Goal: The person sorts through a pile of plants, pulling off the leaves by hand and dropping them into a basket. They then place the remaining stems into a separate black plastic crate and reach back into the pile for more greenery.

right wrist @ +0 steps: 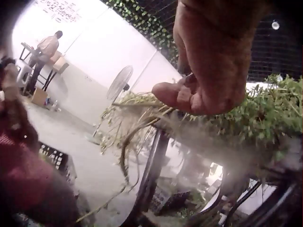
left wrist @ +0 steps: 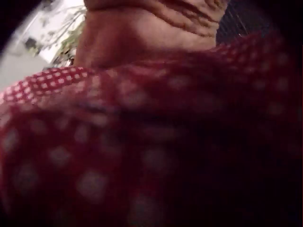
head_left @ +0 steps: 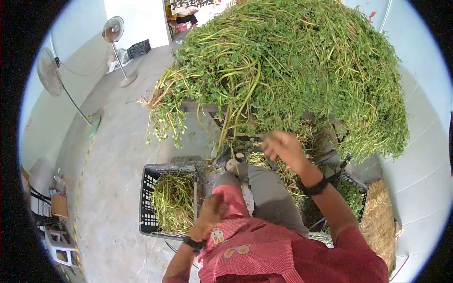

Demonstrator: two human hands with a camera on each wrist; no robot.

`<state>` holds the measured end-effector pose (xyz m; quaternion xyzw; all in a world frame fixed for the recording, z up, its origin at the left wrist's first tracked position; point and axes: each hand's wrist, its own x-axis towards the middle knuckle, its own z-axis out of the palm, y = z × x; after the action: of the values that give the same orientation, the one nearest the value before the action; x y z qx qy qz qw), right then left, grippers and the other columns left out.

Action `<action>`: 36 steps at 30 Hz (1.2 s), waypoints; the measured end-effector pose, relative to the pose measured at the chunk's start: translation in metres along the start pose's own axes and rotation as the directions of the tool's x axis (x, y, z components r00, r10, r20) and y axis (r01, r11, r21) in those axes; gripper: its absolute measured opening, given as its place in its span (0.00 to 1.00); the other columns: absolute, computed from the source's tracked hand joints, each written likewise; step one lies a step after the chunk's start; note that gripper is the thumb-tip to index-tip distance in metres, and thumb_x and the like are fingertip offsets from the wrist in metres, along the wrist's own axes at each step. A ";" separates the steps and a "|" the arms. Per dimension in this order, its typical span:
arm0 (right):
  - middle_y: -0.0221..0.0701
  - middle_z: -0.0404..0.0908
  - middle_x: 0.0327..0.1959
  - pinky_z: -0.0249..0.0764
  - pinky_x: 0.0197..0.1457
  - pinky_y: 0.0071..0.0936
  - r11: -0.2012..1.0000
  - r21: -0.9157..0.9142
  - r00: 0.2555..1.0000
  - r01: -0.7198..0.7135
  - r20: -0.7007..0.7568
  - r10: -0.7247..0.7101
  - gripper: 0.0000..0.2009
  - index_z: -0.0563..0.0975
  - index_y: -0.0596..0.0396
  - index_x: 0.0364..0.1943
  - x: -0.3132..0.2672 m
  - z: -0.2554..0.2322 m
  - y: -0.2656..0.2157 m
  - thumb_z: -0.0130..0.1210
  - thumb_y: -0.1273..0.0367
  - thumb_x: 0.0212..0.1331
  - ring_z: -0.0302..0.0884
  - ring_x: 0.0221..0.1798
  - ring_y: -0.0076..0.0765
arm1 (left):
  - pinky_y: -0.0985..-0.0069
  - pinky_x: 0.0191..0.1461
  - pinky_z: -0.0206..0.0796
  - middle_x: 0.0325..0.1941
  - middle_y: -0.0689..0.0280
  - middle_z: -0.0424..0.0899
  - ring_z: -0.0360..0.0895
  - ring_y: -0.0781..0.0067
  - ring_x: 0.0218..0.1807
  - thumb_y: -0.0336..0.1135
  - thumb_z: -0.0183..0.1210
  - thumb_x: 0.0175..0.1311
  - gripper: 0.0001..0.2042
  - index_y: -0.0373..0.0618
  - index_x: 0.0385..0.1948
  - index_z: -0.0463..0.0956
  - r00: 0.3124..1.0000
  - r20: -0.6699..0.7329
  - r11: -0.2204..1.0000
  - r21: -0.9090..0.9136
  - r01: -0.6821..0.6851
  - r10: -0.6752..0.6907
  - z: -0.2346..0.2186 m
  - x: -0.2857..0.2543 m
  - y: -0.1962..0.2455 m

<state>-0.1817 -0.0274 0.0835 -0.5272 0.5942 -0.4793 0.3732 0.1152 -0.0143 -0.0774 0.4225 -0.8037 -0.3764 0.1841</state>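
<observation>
My left hand [head_left: 210, 217] is low over the red checked apron [head_left: 255, 257] at my thigh, blurred, its fingers pointing forward and down. Apron cloth hides most of it in the left wrist view. My right hand [head_left: 284, 150] is raised in front of the big heap of green leafy stems [head_left: 302, 61], its fingers bent in toward the thumb [right wrist: 165, 94]. Loose stems [right wrist: 128, 142] hang from the heap's edge behind that hand in the right wrist view. I cannot tell whether the right fingers hold anything.
A black crate [head_left: 144, 198] of cut stems [head_left: 172, 200] stands on the floor at my left. Another crate [head_left: 361, 188] with greens is at my right, beside a woven mat [head_left: 380, 217]. Two fans [head_left: 113, 29] stand back left. A person [right wrist: 45, 52] is across the room.
</observation>
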 end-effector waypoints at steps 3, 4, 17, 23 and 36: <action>0.32 0.77 0.26 0.71 0.20 0.19 0.934 0.355 0.996 -0.045 -0.060 0.071 0.16 0.73 0.61 0.36 0.044 0.003 -0.039 0.51 0.59 0.61 0.74 0.21 0.24 | 0.59 0.57 0.59 0.54 0.47 0.65 0.64 0.45 0.54 0.42 0.55 0.56 0.25 0.47 0.56 0.63 0.994 -0.059 0.935 0.346 -0.071 0.097 0.009 -0.007 0.033; 0.32 0.77 0.26 0.71 0.20 0.19 0.932 0.358 0.995 -0.057 -0.054 0.082 0.16 0.73 0.61 0.36 0.057 0.005 -0.042 0.51 0.59 0.61 0.74 0.21 0.24 | 0.59 0.57 0.59 0.54 0.47 0.65 0.64 0.45 0.54 0.42 0.55 0.56 0.25 0.47 0.56 0.63 0.995 -0.053 0.937 0.344 -0.062 0.085 0.010 -0.007 0.026; 0.31 0.76 0.29 0.69 0.21 0.22 0.906 0.422 0.987 0.028 -0.155 0.041 0.12 0.75 0.57 0.35 0.092 0.004 -0.027 0.55 0.62 0.56 0.76 0.34 0.29 | 0.58 0.61 0.55 0.57 0.46 0.63 0.61 0.43 0.58 0.47 0.52 0.59 0.25 0.50 0.57 0.63 0.997 -0.052 0.979 0.197 -0.049 0.060 0.014 -0.008 0.019; 0.35 0.77 0.40 0.73 0.34 0.28 0.809 0.587 1.000 0.020 -0.025 -0.007 0.15 0.74 0.56 0.41 0.085 0.003 -0.040 0.53 0.59 0.57 0.75 0.43 0.35 | 0.57 0.60 0.55 0.57 0.46 0.63 0.61 0.43 0.57 0.47 0.52 0.58 0.25 0.50 0.57 0.63 0.996 -0.067 0.981 0.189 -0.044 0.058 0.018 -0.005 0.019; 0.16 0.54 0.10 0.45 0.12 0.15 0.702 0.705 0.965 0.100 -0.241 0.104 0.14 0.72 0.59 0.38 0.085 -0.065 -0.034 0.49 0.60 0.62 0.49 0.11 0.16 | 0.57 0.61 0.55 0.58 0.46 0.63 0.61 0.43 0.58 0.49 0.51 0.58 0.26 0.50 0.57 0.63 0.999 -0.039 0.983 0.184 -0.028 0.036 0.019 -0.006 0.014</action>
<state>-0.2484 -0.0995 0.1382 -0.2733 0.4075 -0.7362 0.4661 0.0997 0.0041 -0.0786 0.4325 -0.8375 -0.2888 0.1675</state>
